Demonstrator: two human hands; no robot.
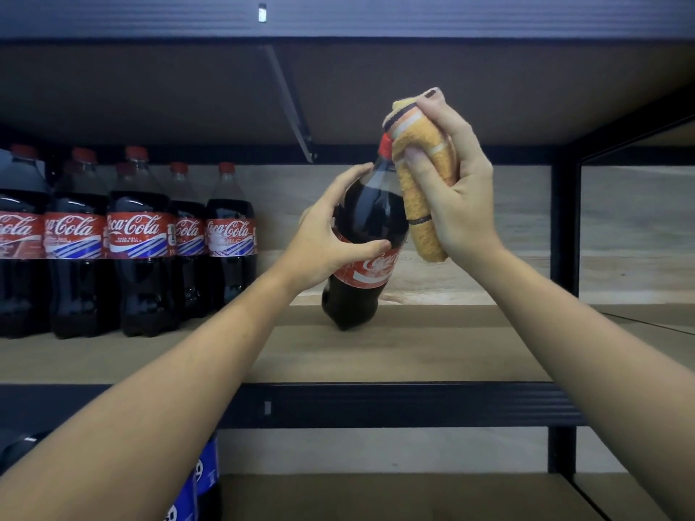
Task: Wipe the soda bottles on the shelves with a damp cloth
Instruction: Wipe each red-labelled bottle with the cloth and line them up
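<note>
A: The bottle (366, 235) in hand, where is it?

B: Over the middle shelf (376, 351), tilted, with its red cap (384, 143) leaning up and to the right. Its base touches the shelf board, set back from the dark front rail (395, 404).

A: And the hands?

B: The left hand (323, 242) grips the bottle, fingers curled over the shoulder and the thumb pressed across the top edge of the red label. The right hand (457, 186) is closed round a folded yellow cloth (425, 189), which lies against the neck and the right side of the bottle, just under the cap.

A: How much room around it?

B: Plenty to the right: bare board runs to the black upright post (564, 227). To the left there is a gap, then a row of other cola bottles (131, 242) standing upright, well apart from the held one. The underside of the upper shelf (338, 88) sits above the cloth with open space between.

A: Anything lower down?

B: Blue-labelled bottles (205, 479) under the left forearm, on the shelf below, partly hidden.
</note>
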